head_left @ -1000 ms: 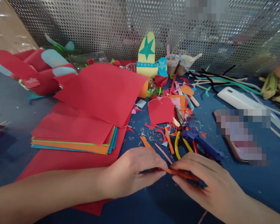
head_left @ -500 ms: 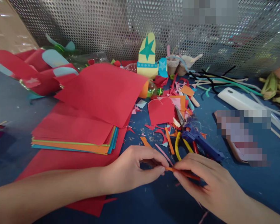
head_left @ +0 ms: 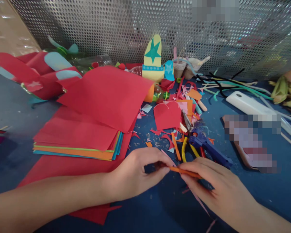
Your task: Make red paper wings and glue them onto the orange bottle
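The left hand (head_left: 138, 174) and the right hand (head_left: 215, 187) pinched a thin orange paper strip (head_left: 184, 171) by its ends, just above the blue tabletop (head_left: 269, 191); it looked light, floppy and easy to tear.

the left hand (head_left: 138, 174) and right hand (head_left: 218, 191) meet low over the blue table (head_left: 269, 191), both pinching a thin orange paper strip (head_left: 184, 171) between fingertips. just behind lie a blue glue gun (head_left: 208, 145) and scissors (head_left: 188, 137). a stack of coloured paper (head_left: 80, 139) sits to the left, scraps near it.
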`<state>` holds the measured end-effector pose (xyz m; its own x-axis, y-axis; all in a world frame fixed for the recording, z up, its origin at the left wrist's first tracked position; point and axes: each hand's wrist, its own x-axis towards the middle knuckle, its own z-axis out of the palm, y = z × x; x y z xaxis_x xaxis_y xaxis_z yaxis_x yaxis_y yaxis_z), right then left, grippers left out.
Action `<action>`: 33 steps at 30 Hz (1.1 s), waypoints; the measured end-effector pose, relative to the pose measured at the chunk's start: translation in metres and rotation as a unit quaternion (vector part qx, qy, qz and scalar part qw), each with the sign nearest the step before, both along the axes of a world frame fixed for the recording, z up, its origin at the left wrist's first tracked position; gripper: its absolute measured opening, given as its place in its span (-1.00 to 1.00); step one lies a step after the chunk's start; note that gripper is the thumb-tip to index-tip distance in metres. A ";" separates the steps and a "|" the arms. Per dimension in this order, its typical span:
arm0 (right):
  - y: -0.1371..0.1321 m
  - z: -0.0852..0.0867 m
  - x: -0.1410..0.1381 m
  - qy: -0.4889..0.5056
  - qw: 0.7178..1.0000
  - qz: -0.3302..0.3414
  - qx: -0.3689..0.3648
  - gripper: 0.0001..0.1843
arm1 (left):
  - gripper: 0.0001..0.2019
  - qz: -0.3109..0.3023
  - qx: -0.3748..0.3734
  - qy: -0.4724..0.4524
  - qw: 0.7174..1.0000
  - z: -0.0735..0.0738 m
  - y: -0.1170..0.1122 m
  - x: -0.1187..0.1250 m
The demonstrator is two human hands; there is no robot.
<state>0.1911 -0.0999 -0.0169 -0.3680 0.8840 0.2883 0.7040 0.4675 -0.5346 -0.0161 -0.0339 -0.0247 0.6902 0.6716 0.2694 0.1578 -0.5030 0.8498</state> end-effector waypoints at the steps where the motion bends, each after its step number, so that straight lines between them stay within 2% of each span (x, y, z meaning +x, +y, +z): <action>1: 0.000 0.000 0.001 -0.003 1.000 -0.008 0.002 -0.86 | -0.90 0.018 0.009 0.006 1.000 0.000 0.001 0.000; 3: 0.001 0.000 0.002 -0.011 1.000 -0.010 0.007 -0.85 | -0.89 0.020 0.032 0.013 0.999 0.000 0.001 -0.001; 9: -0.003 -0.003 -0.001 -0.018 0.999 0.038 0.023 -0.80 | -0.83 -0.051 0.089 0.015 0.995 -0.005 -0.004 -0.003; 11: -0.002 -0.001 0.000 -0.034 0.999 0.019 0.031 -0.82 | -0.82 -0.040 0.106 0.019 0.993 -0.007 -0.002 -0.003; 14: 0.005 0.005 0.008 -0.100 0.987 -0.054 0.116 -0.79 | -0.78 0.012 0.120 0.035 0.992 -0.009 0.003 -0.004; 17: 0.017 0.006 0.020 -0.213 0.949 -0.141 0.185 -0.64 | -0.79 0.038 0.102 0.055 0.993 -0.007 0.008 -0.005; 21: 0.025 -0.006 0.037 -0.334 0.910 -0.189 0.156 -0.32 | -0.86 0.066 0.037 0.058 0.995 -0.002 0.007 -0.005; 24: 0.025 -0.014 0.046 -0.338 0.914 -0.186 0.128 -0.30 | -0.89 0.093 -0.003 0.068 0.993 -0.001 0.006 -0.006; 27: 0.025 -0.014 0.047 -0.305 0.926 -0.189 0.116 -0.34 | -0.88 0.092 -0.016 0.069 0.993 -0.002 0.007 -0.005; 30: 0.027 -0.012 0.046 -0.295 0.928 -0.186 0.131 -0.36 | -0.87 0.083 -0.019 0.061 0.994 -0.004 0.007 -0.005; 33: 0.033 -0.013 0.050 -0.309 0.918 -0.199 0.147 -0.32 | -0.87 0.082 -0.023 0.062 0.994 -0.005 0.007 -0.005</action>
